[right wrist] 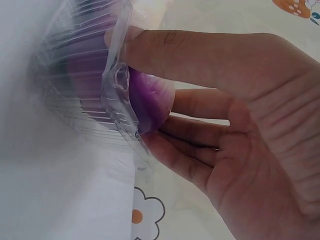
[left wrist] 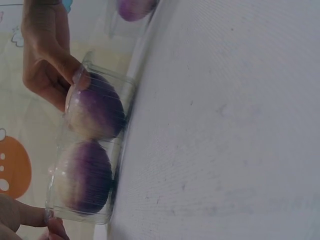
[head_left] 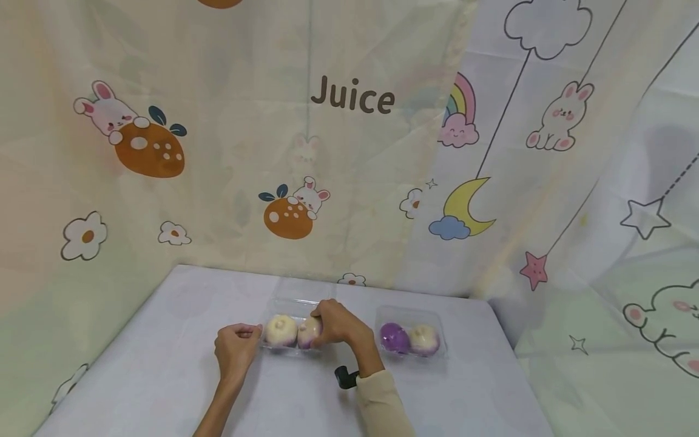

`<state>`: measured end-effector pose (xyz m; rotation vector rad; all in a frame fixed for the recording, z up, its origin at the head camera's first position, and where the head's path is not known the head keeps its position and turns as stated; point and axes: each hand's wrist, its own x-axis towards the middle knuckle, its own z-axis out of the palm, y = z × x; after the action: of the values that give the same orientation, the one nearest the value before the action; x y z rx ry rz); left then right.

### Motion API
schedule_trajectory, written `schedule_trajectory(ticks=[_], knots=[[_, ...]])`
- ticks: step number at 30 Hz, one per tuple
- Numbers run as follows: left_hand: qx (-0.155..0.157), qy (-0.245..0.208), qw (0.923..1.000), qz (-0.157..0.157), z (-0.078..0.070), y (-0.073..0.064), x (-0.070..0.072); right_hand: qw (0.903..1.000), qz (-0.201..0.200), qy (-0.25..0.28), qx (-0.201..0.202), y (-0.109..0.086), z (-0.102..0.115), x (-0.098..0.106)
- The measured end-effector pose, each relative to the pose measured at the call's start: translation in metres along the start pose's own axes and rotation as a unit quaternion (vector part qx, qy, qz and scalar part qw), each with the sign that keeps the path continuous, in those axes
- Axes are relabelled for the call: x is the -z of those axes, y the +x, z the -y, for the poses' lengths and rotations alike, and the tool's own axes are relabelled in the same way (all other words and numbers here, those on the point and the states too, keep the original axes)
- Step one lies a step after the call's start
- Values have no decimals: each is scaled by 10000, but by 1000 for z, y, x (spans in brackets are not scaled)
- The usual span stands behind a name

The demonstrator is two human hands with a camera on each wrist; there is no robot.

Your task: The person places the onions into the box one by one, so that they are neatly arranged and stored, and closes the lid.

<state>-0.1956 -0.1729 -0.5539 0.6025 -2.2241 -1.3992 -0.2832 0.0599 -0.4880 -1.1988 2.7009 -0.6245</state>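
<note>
A clear plastic clamshell box (head_left: 292, 352) stands on the table, its lid (head_left: 303, 290) folded back behind it. Two round cream-and-purple balls, shaped like turnips, sit in it: a left ball (head_left: 281, 331) with a small nub on top and a right ball (head_left: 307, 332). My left hand (head_left: 235, 352) pinches the box's left front corner between thumb and fingertips. Around the right ball curls my right hand (head_left: 340, 321), thumb at the near rim and fingers on the far side. In the right wrist view, the ball's purple side (right wrist: 150, 100) shows between thumb and fingers.
To the right stands a second clear box (head_left: 412, 314) holding a purple ball (head_left: 394, 338) and a cream-and-purple ball (head_left: 425, 340). A white-covered table (head_left: 284, 400) lies underneath. Printed cloth curtains (head_left: 229, 182) hang behind and at the sides. A dark device (head_left: 345, 377) is strapped to the right wrist.
</note>
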Motion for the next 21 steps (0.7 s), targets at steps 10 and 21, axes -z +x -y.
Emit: schedule_trajectory(ticks=[10, 21], knots=[[-13, -6, 10000, -57, 0, 0, -1, 9995, 98, 37, -300, -2, 5, 1], [-12, 47, 10000, -51, 1, 0, -1, 9995, 106, -72, -282, -3, 7, 3]])
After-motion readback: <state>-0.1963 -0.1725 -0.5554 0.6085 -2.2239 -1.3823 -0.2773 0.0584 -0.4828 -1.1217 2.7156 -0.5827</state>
